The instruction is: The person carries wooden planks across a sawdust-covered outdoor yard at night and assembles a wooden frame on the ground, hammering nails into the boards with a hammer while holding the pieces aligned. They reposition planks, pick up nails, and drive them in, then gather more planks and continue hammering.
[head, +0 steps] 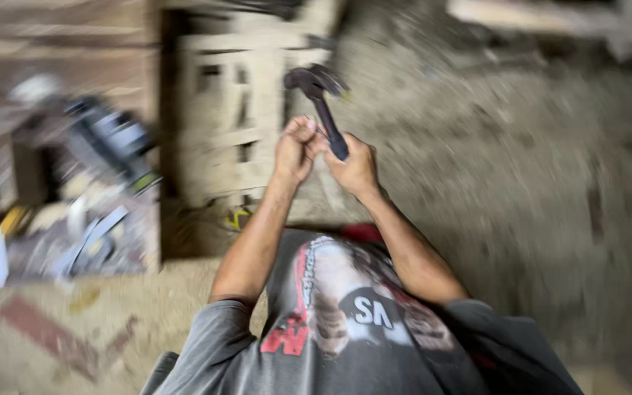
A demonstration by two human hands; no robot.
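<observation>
The picture is blurred by motion. My right hand (354,167) grips the dark handle of a claw hammer (321,99), whose head points up and away from me. My left hand (295,148) is closed beside it, fingers curled near the handle; something small may be pinched in it, but I cannot tell what. Both hands are raised in front of my chest, above a pale wooden frame (246,117) on the ground.
At the left a wooden board (53,44) bears a heap of tools and scraps, among them a dark power tool (115,139). The floor (535,183) is dusty concrete. More pale timber (550,18) lies at the top right.
</observation>
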